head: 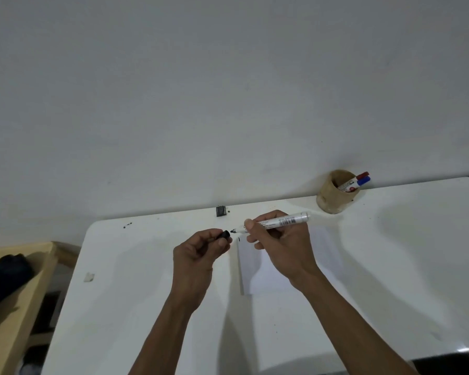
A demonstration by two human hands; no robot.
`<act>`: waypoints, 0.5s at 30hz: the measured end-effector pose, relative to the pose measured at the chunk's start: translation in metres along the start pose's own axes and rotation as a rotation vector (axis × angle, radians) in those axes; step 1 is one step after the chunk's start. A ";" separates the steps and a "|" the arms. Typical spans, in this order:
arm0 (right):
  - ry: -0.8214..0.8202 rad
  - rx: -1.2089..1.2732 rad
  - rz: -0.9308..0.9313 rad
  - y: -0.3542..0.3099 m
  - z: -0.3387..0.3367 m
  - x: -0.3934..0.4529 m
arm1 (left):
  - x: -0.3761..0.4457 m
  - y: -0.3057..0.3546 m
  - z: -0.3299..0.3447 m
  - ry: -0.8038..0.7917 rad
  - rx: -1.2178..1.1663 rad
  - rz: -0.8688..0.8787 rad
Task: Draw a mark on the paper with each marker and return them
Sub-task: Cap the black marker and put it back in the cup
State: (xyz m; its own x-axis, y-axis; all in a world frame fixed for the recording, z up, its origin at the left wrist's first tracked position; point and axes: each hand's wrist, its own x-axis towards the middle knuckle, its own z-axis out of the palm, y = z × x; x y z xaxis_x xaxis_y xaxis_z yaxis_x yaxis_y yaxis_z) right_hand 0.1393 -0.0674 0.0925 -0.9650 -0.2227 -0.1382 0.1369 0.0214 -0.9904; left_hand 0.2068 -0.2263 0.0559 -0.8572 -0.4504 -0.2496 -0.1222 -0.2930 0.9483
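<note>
My right hand (279, 244) grips a white-barrelled black marker (284, 220), held nearly level above the table with its bare tip pointing left. My left hand (198, 250) pinches the marker's black cap (225, 234), whose open end sits just short of the tip. Below the hands lies a white sheet of paper (268, 277) with a short black stroke (239, 239) near its upper left corner. A tan holder (335, 197) at the back right of the white table (146, 293) contains a red-capped marker (362, 175) and a blue-capped marker (364, 181).
A small dark block (221, 211) stands at the table's back edge, with dark specks (127, 225) to its left. A scrap of tape (88, 277) lies near the left edge. A wooden frame (19, 307) with a dark object (6, 272) sits left of the table.
</note>
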 end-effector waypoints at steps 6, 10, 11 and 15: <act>0.001 -0.037 0.015 0.003 0.001 -0.006 | -0.009 0.004 0.003 -0.036 -0.012 0.016; 0.002 -0.077 0.012 0.001 0.002 -0.009 | -0.011 0.006 0.000 -0.065 0.045 0.032; 0.000 -0.086 0.007 0.001 0.003 -0.011 | -0.012 0.007 -0.002 -0.088 0.065 0.039; -0.001 -0.113 0.012 0.001 0.004 -0.018 | -0.016 0.008 -0.005 -0.144 0.099 0.046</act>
State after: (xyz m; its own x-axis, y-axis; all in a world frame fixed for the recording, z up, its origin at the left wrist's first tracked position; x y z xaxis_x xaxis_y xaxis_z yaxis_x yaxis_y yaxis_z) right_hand 0.1576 -0.0670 0.0943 -0.9633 -0.2227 -0.1499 0.1221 0.1340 -0.9834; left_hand 0.2221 -0.2258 0.0668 -0.9249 -0.3344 -0.1812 -0.1233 -0.1871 0.9746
